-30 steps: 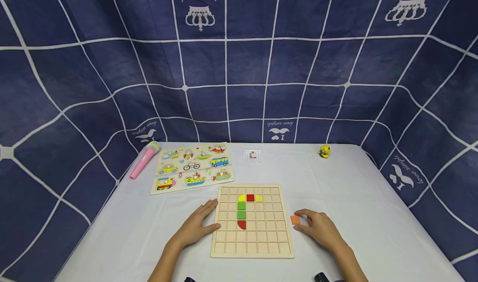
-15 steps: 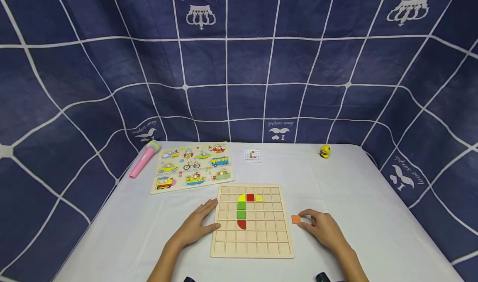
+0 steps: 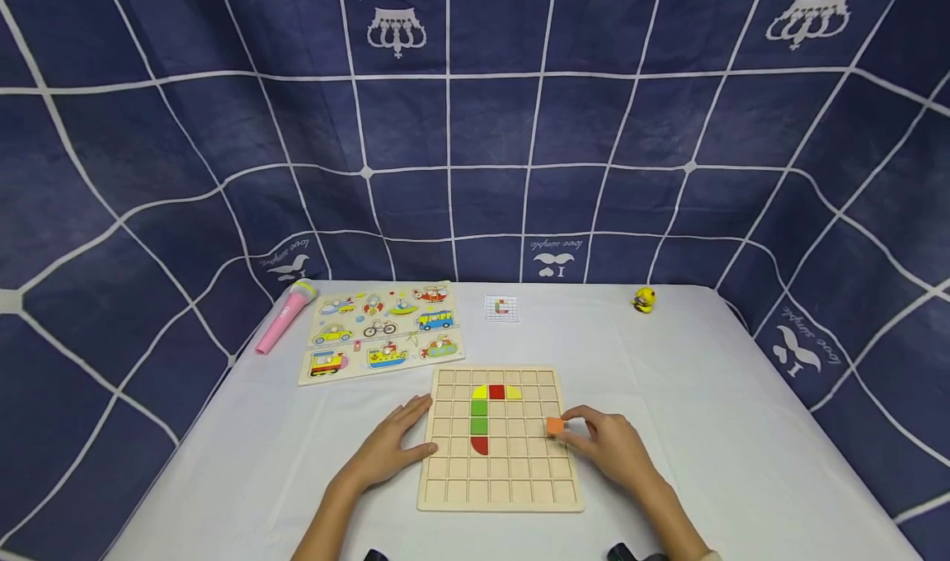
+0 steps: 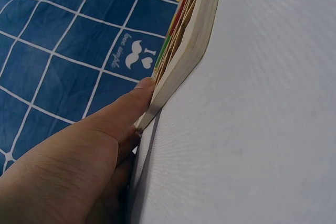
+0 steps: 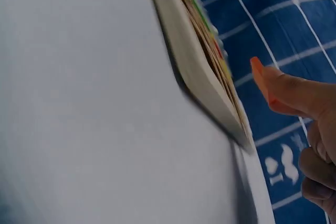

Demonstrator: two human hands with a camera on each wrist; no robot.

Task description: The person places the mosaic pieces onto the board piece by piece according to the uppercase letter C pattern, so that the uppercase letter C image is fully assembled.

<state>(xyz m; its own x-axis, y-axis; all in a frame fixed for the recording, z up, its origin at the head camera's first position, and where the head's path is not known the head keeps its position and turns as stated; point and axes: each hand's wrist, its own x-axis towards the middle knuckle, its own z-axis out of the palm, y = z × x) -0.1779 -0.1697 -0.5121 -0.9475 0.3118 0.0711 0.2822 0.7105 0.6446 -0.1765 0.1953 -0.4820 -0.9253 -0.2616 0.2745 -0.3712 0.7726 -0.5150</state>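
Note:
A wooden grid board (image 3: 519, 491) lies on the table, with yellow quarter-round tiles (image 3: 480, 393), a red square tile (image 3: 496, 393), two green square tiles (image 3: 478, 417) and a red quarter-round tile (image 3: 480, 445) set in its cells. My right hand (image 3: 612, 445) pinches an orange square tile (image 3: 555, 426) between thumb and fingertips, over the board's right side. In the right wrist view the orange tile (image 5: 262, 83) is held above the board's surface. My left hand (image 3: 386, 445) lies with fingers extended against the board's left edge, its thumb (image 4: 142, 90) touching the rim.
A small printed pattern card (image 3: 501, 308) lies behind the board. At the back left are a vehicle picture puzzle (image 3: 386, 330) and a pink toy microphone (image 3: 285, 320). A yellow figurine (image 3: 644, 300) stands at the back right. A dark blue curtain encloses the table.
My right hand has carried the orange tile leftward, from beside the board to over its right-hand columns. The left hand has stayed in place.

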